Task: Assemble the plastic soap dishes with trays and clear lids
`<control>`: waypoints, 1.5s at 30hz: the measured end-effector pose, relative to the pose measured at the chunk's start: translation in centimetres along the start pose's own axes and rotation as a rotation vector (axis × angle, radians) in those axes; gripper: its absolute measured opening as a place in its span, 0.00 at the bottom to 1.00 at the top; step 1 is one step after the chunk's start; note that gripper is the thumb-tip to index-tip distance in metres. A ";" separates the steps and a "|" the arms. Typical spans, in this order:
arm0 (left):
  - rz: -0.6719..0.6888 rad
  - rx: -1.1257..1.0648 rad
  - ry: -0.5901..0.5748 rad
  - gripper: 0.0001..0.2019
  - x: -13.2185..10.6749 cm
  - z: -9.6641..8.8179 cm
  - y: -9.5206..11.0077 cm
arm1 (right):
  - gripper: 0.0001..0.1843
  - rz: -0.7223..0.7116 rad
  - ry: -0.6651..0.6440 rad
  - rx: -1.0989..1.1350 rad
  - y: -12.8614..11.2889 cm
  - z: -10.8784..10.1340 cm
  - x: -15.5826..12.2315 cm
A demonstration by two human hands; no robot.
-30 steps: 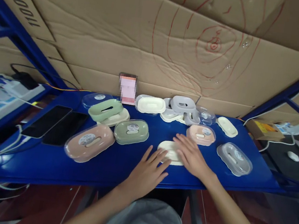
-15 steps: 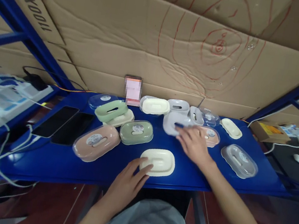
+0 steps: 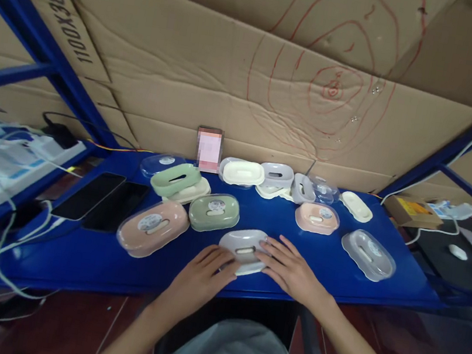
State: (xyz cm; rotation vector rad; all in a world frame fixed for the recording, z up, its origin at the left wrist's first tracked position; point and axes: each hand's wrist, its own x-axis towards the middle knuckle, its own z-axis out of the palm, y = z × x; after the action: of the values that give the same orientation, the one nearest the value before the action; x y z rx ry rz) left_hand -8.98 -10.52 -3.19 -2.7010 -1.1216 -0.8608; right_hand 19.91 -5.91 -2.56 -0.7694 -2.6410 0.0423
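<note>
A pale grey soap dish tray (image 3: 241, 238) with a long slot sits on a white soap dish base (image 3: 251, 270) near the table's front edge. My left hand (image 3: 206, 270) grips the left end of this pair with bent fingers. At the right end, my right hand (image 3: 295, 271) has its fingers on the tray. Part of the base is hidden under the tray and my fingers. Just behind and to the left lie a green lidded soap dish (image 3: 215, 212) and a pink lidded one (image 3: 154, 228).
A smaller pink lidded soap dish (image 3: 317, 219) and a grey lidded one (image 3: 368, 255) lie at the right. Several trays, bases and clear lids line the back, with a phone (image 3: 209, 149) upright behind them. Black phones (image 3: 90, 196) and white cables (image 3: 4, 243) occupy the left.
My right hand has brought the grey tray from the back of the table towards me onto the white base. My left hand has stayed at the base's left end.
</note>
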 end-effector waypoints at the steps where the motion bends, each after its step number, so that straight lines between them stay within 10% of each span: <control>1: 0.005 0.003 -0.005 0.12 -0.3 0.0 0.0 | 0.25 -0.006 0.012 -0.008 0.1 0.1 -0.5; 5: -0.019 -0.053 -0.037 0.09 -0.5 0.3 0.1 | 0.22 -0.012 -0.005 0.056 1.1 -0.7 0.2; 10: -0.099 -0.048 -0.030 0.19 -0.3 0.6 0.1 | 0.24 0.132 0.149 -0.019 6.6 -1.7 9.4; 16: -0.221 -0.036 -0.101 0.33 -0.5 0.6 0.4 | 0.44 0.318 -0.088 -0.229 13.0 0.3 17.6; 30: -0.266 -0.064 -0.121 0.28 -0.6 0.8 0.2 | 0.38 0.965 0.075 -0.338 21.2 -4.6 5.7; 39: -0.250 -0.064 -0.098 0.23 -0.6 0.9 0.1 | 0.29 0.720 0.155 -0.171 23.6 -6.0 3.9; 45: -0.235 -0.061 -0.005 0.15 -1.2 1.2 0.3 | 0.23 0.609 0.328 -0.194 19.7 -6.2 4.5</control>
State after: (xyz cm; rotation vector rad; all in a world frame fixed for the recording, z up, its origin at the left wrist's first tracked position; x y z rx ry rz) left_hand -8.95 -11.13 -4.83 -2.6560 -1.4588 -0.9337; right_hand 28.83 12.70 2.06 -1.4808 -2.0419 -0.1629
